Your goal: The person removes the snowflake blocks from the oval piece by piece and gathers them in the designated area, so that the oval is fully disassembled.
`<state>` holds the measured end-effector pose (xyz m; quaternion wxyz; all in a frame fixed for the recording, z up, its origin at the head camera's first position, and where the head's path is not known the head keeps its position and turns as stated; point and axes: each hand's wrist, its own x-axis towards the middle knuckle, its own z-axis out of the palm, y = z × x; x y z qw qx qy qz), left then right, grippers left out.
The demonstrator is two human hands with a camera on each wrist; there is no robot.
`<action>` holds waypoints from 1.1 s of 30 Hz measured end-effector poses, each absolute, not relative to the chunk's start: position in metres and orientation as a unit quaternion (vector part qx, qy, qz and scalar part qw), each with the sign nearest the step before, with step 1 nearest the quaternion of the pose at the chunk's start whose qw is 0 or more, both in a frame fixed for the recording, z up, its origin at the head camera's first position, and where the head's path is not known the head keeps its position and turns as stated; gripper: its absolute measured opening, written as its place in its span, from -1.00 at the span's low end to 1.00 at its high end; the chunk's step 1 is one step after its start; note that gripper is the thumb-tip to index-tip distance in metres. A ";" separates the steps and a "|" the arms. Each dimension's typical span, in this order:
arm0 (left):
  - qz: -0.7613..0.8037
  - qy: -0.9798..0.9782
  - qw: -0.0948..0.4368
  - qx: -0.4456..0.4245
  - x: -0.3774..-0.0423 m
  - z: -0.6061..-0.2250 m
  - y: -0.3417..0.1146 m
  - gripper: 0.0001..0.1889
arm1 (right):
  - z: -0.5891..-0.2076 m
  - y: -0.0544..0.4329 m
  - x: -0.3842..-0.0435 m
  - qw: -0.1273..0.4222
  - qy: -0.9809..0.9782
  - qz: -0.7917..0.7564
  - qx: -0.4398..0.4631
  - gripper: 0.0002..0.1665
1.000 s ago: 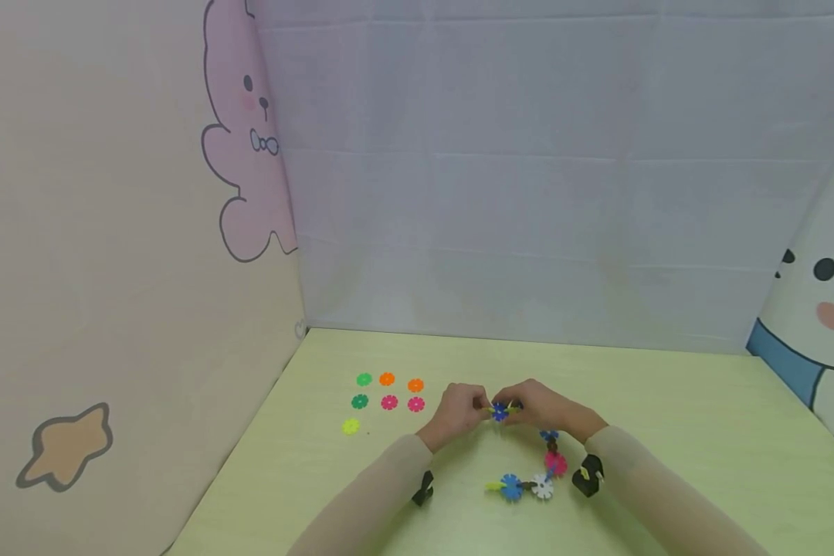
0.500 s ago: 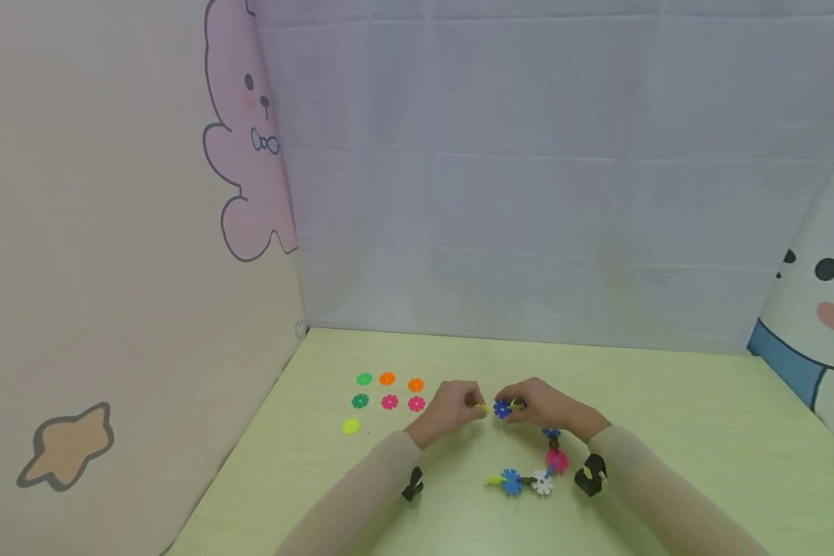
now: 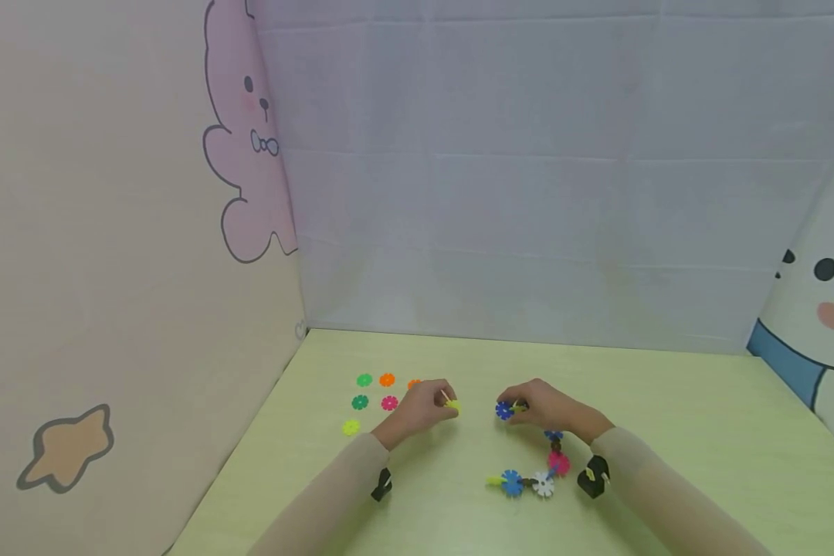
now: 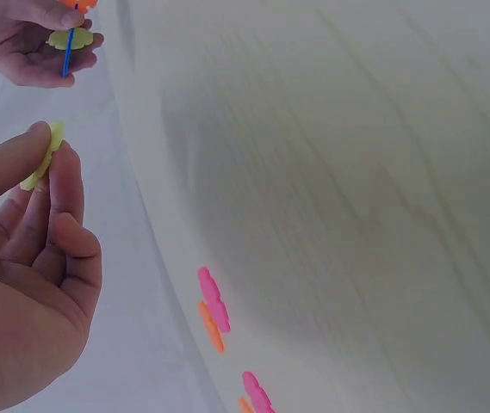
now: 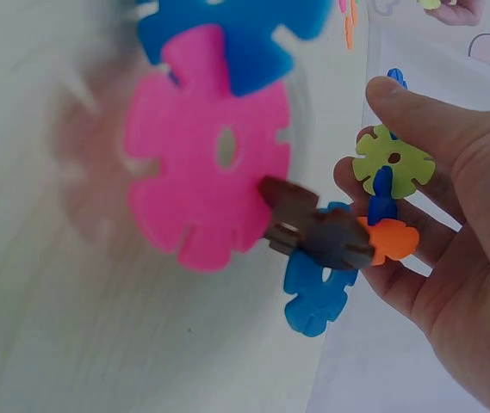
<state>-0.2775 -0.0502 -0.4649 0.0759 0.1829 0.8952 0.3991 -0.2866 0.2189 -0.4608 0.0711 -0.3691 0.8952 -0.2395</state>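
My left hand (image 3: 422, 409) pinches a yellow snowflake disc (image 4: 45, 159) between thumb and fingertips, held apart from the other pieces. To its right, my right hand (image 3: 542, 405) grips one end of a chain of interlocked snowflake discs, with a dark blue disc (image 3: 504, 410) at its tip. In the right wrist view, a yellow-green disc (image 5: 417, 163) and an orange disc (image 5: 391, 243) lie within the fingers. Brown (image 5: 335, 241) and pink (image 5: 176, 163) discs follow. The chain curves toward the front through a white disc (image 3: 544, 485) and a blue disc (image 3: 512, 483), ending in a yellow one (image 3: 495, 480).
Loose discs lie at the back left of the table (image 3: 306, 494): green (image 3: 364, 380), orange (image 3: 387, 379), dark green (image 3: 360, 402), pink (image 3: 389, 403) and yellow (image 3: 350, 427). My left hand partly covers others there. A pale curtain (image 3: 528, 193) stands behind the table.
My left hand has moved left, away from the chain's tip, with the yellow disc in its fingers. My right hand stays nearly in place, holding the chain.
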 end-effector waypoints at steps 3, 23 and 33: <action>0.400 0.894 0.078 0.184 -0.277 -0.464 -0.057 -0.83 | -0.461 0.219 -0.286 0.074 0.897 -0.237 -0.366 -0.58; 0.370 0.898 0.091 0.222 -0.272 -0.467 -0.121 -0.80 | -0.459 0.220 -0.285 0.075 0.897 -0.237 -0.365 -0.58; 0.361 0.900 0.124 0.211 -0.268 -0.465 -0.142 -0.73 | -0.462 0.222 -0.288 0.080 0.894 -0.237 -0.371 -0.57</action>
